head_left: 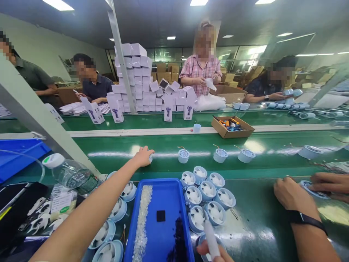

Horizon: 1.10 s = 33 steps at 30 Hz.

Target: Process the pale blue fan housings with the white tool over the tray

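My left hand (143,157) reaches out over the green conveyor belt, its fingers closed round a small light-blue fan unit (151,158) that is mostly hidden behind them. Low in the view, my right hand (215,253) grips a white pen-shaped tool (211,238), smeared a little by motion. Part of another fan unit shows beside that hand. Between my arms lies a blue tray (184,203) with a row of clear small pieces (143,218), a black square pad (160,215) and loose black bits (178,240). Round fans with white blades (207,190) cluster right of the tray.
More fans (107,251) stand left of the tray, near a plastic bottle (77,178). Several fan units (220,155) sit along the belt (163,143). A co-worker's hands (294,196) work at the right. A slanted metal post (46,112) rises at the left.
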Tool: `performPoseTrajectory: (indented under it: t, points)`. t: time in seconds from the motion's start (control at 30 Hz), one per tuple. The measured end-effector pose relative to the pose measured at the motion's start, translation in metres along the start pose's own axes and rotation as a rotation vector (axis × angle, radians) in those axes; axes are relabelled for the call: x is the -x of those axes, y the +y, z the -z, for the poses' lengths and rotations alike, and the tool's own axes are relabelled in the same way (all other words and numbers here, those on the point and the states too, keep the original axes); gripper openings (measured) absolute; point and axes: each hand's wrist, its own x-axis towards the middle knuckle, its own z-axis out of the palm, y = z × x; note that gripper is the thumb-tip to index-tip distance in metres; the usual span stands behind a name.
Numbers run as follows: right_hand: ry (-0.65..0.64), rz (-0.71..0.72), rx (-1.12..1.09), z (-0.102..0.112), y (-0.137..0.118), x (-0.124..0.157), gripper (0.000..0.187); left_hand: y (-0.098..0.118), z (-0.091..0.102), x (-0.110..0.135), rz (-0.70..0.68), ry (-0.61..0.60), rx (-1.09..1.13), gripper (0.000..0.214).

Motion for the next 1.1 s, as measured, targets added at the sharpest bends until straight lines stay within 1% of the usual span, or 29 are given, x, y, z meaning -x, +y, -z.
performPoseTrajectory:
  t: [0.03,0.1,0.17,0.23,0.3,0.37,0.43,0.5,0.57,0.7,0.8,0.9,0.93,1.0,1.1]
  points:
    - [0.037,0.003,-0.002,0.016,0.004,-0.018,0.033,0.009,-0.003,0.0,-0.028,-0.008,-0.051,0.034]
    - [0.107,0.015,-0.005,0.048,0.015,-0.059,0.048,0.031,-0.004,0.012,-0.12,-0.009,-0.126,0.035]
    - [0.163,0.028,-0.007,0.078,0.027,-0.098,0.05,0.054,-0.006,0.041,-0.265,-0.035,-0.162,0.029]
    - [0.206,0.034,-0.012,0.101,0.041,-0.127,0.049,0.073,-0.011,0.079,-0.44,-0.136,-0.163,0.026]
    - [0.244,0.035,-0.02,0.118,0.055,-0.144,0.049,0.086,-0.022,0.116,-0.554,-0.233,-0.155,0.035]
    - [0.279,0.033,-0.029,0.128,0.068,-0.15,0.049,0.093,-0.037,0.142,-0.611,-0.288,-0.152,0.046]
    - [0.309,0.032,-0.034,0.133,0.079,-0.151,0.049,0.096,-0.05,0.152,-0.624,-0.299,-0.164,0.049]
    - [0.328,0.028,-0.031,0.136,0.086,-0.149,0.047,0.096,-0.057,0.146,-0.599,-0.268,-0.186,0.043]
    - [0.339,0.019,-0.022,0.138,0.089,-0.148,0.046,0.093,-0.055,0.13,-0.533,-0.2,-0.211,0.033]
    - [0.361,-0.008,0.005,0.137,0.085,-0.149,0.044,0.077,-0.037,0.097,-0.38,-0.067,-0.229,0.026]
    - [0.371,-0.025,0.022,0.131,0.073,-0.152,0.046,0.06,-0.025,0.085,-0.333,-0.048,-0.186,0.022]
    - [0.36,-0.032,0.032,0.114,0.054,-0.141,0.051,0.044,-0.02,0.081,-0.334,-0.074,-0.093,0.02]
    - [0.348,-0.031,0.034,0.104,0.048,-0.132,0.053,0.038,-0.019,0.08,-0.334,-0.083,-0.055,0.02]
    - [0.309,-0.027,0.04,0.077,0.036,-0.1,0.051,0.028,-0.017,0.077,-0.318,-0.088,0.015,0.021]
    - [0.218,-0.03,0.054,0.026,0.024,-0.032,0.027,0.011,-0.016,0.068,-0.249,-0.021,0.067,0.02]
